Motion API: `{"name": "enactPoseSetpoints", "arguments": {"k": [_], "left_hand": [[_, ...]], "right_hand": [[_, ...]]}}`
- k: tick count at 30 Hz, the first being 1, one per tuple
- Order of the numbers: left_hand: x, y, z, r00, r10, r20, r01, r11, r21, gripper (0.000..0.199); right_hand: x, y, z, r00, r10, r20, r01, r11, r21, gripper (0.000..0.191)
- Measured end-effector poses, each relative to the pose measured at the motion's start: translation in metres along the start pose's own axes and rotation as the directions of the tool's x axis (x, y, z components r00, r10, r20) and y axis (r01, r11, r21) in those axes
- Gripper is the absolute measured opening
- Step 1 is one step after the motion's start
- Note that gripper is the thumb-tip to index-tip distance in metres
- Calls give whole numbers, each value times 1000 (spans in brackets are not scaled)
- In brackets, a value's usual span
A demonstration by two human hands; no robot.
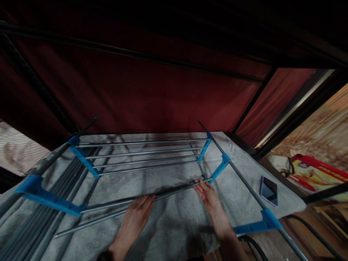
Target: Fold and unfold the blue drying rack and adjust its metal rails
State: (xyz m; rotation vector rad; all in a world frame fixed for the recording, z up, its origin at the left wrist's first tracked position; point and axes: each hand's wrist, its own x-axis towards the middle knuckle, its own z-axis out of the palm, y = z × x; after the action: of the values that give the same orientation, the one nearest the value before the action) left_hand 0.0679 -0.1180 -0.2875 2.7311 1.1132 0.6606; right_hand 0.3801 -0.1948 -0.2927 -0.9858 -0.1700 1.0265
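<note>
A grey rod (91, 223) passes under the left hand (138, 213).

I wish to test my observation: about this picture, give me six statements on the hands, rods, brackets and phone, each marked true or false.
1. The left hand and right hand both touch rods. True.
2. The phone lies on grey cloth. True.
3. The right hand holds the phone. False: it holds a rod.
4. The brackets are blue. True.
5. Only two rods join the farthest brackets. False: four do.
6. The phone lies left of both hands. False: it lies right of them.
</note>
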Motion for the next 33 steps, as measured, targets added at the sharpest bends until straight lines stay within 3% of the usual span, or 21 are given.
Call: {"name": "enactPoseSetpoints", "arguments": {"k": [13,28,31,33], "left_hand": [[12,-2,-4,999,35,2,-35,999,9,34],[20,-1,-11,1000,21,6,-21,999,-44,32],[22,-1,-12,1000,5,23,-4,998,-59,32],[23,0,-13,1000,-11,29,13,998,-68,32]], "right_hand": [[0,-9,10,1000,29,-13,-28,999,33,28],[-2,-5,3,1000,1,11,-1,1000,-6,27],[0,-2,-9,998,-25,-56,22,998,-62,31],[2,-1,-20,981,-111,-158,92,988,-124,35]]}}
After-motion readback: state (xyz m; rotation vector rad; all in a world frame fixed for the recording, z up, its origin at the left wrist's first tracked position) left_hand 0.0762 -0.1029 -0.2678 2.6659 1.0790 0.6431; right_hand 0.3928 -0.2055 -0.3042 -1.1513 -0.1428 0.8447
